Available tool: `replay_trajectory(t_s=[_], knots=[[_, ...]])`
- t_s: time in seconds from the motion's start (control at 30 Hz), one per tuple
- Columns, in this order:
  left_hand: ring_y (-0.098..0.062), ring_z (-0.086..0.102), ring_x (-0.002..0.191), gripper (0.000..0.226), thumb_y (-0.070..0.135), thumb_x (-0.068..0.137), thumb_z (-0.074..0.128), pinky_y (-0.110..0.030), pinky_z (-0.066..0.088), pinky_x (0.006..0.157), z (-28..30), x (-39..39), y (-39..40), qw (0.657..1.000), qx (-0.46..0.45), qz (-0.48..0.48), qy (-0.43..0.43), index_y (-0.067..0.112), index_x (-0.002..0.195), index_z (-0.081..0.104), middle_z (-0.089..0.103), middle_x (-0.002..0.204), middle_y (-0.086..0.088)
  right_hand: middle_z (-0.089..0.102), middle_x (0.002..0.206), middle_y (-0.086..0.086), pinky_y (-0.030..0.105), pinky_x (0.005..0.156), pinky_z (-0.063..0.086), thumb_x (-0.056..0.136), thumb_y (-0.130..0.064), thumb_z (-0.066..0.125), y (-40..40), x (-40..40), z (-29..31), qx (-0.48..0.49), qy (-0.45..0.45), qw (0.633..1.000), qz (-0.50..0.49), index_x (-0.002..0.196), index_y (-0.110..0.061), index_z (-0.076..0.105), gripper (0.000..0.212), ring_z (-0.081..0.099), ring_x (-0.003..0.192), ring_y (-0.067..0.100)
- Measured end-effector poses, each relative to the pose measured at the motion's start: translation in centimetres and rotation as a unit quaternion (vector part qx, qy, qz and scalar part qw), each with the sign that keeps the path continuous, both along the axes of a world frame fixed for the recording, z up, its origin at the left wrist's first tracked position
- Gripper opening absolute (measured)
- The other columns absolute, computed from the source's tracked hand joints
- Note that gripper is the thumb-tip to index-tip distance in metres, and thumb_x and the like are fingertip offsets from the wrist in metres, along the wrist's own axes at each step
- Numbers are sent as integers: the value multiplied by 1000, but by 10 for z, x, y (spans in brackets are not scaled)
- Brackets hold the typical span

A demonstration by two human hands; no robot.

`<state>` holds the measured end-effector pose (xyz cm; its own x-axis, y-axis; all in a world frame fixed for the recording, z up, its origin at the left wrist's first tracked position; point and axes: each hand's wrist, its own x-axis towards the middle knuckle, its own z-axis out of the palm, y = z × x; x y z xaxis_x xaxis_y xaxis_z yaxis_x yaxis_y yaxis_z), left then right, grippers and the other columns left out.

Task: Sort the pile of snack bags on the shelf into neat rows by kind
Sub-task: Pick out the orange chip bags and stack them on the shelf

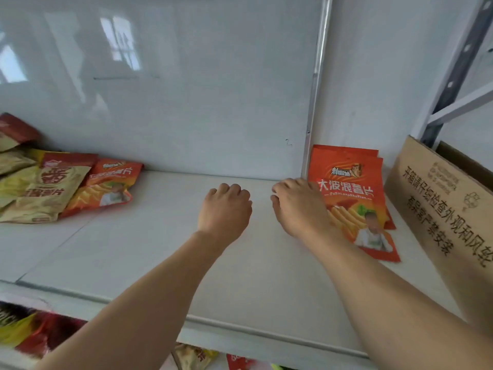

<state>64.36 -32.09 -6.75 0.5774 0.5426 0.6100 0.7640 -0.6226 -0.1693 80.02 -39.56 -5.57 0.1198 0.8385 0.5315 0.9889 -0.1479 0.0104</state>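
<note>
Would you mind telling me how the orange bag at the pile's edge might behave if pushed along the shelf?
The orange bag looks glossy and the shelf smooth, so it probably slides easily. Its puffed, creased look suggests it's light and floppy.

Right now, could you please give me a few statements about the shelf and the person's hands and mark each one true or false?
1. The orange bags lie stacked at the right, beside the cardboard box. True.
2. The left hand holds a tan bag. False: its fingers are curled and hold nothing.
3. The mixed pile sits at the left end of the shelf. True.
4. The right hand rests inside the cardboard box. False: it is at the left edge of the orange bags.
5. The pile holds only orange bags. False: tan ones lie there too.
</note>
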Motion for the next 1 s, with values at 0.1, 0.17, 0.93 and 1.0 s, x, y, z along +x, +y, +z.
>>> replay_trajectory(t_s=[0.1, 0.17, 0.93, 1.0], knots=[[-27, 61, 59, 19, 19, 72, 84, -32, 44, 51, 3, -42, 10, 1000, 4, 14, -7, 14, 65, 68, 63, 64, -2, 68, 112, 2, 40, 90, 39, 100, -27, 46, 13, -39, -1, -25, 0, 1000, 15, 109, -16, 66, 25, 58, 108, 28], [-27, 61, 59, 19, 19, 71, 84, -32, 45, 51, 5, -73, 20, 1000, 4, 22, -15, 14, 64, 67, 62, 64, -2, 66, 116, 0, 38, 91, 38, 102, -29, 41, 24, -66, -1, -28, 4, 999, 19, 114, -18, 64, 28, 55, 111, 26], [-25, 58, 109, 33, 37, 100, 44, -35, 46, 80, 29, -337, 162, 979, -101, 134, -116, 18, 111, 69, 66, 113, 0, 67, 113, 0, 37, 83, 49, 99, -30, 44, 208, -329, 27, -11, 193, 980, 55, 109, -21, 64, 25, 60, 104, 25], [-25, 58, 111, 34, 38, 101, 44, -37, 48, 85, 31, -347, 174, 975, -108, 143, -128, 18, 112, 69, 66, 115, 0, 67, 113, -1, 36, 82, 50, 98, -31, 44, 229, -340, 27, -6, 207, 976, 67, 109, -21, 65, 26, 61, 104, 24]])
